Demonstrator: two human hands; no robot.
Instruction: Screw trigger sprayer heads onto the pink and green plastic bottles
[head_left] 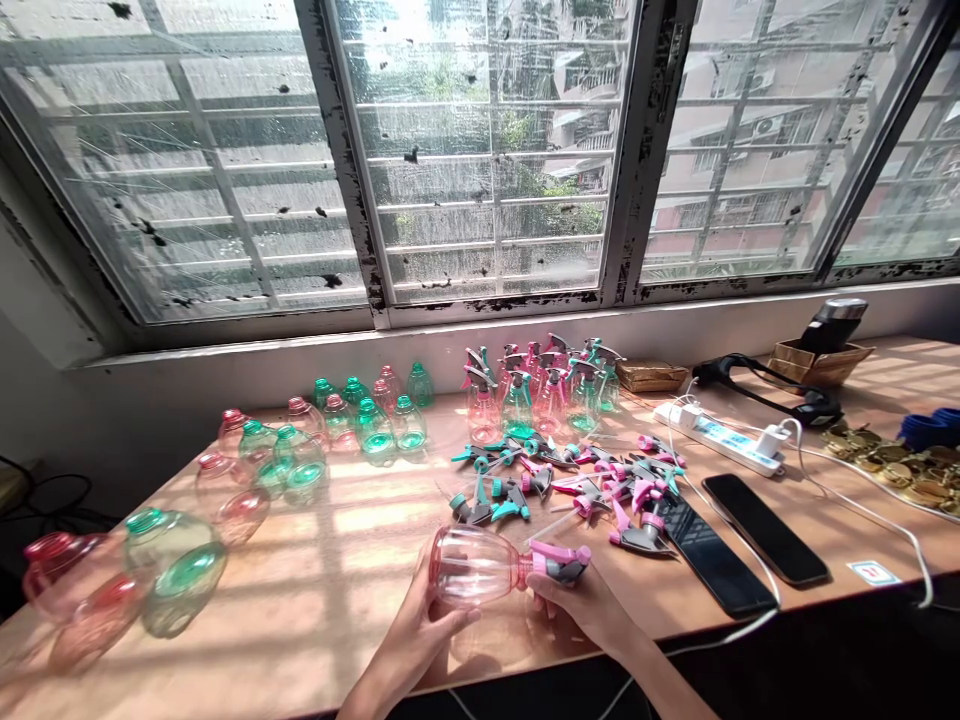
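A clear pink spray bottle (480, 566) lies sideways between my hands, above the table's front edge. My left hand (431, 610) is wrapped round its base. At the neck, my right hand (574, 600) is closed on the pink and grey spray head (559, 562), which sits at the bottle's mouth; whether it is fully screwed on I cannot tell. Just beyond lies a pile of loose pink, teal and grey spray heads (577, 475). Behind that pile stand several bottles with spray heads fitted (517, 405). Pink and green bottles without heads (176, 560) stand on the left.
Two phones (765, 528) lie right of the pile, with a white power strip (720, 438) and cables behind them. Farther right are a black strap-like headset (765, 390), a wooden box (817, 362) and gold-coloured discs (900, 462). A window sill (225, 372) borders the wooden table.
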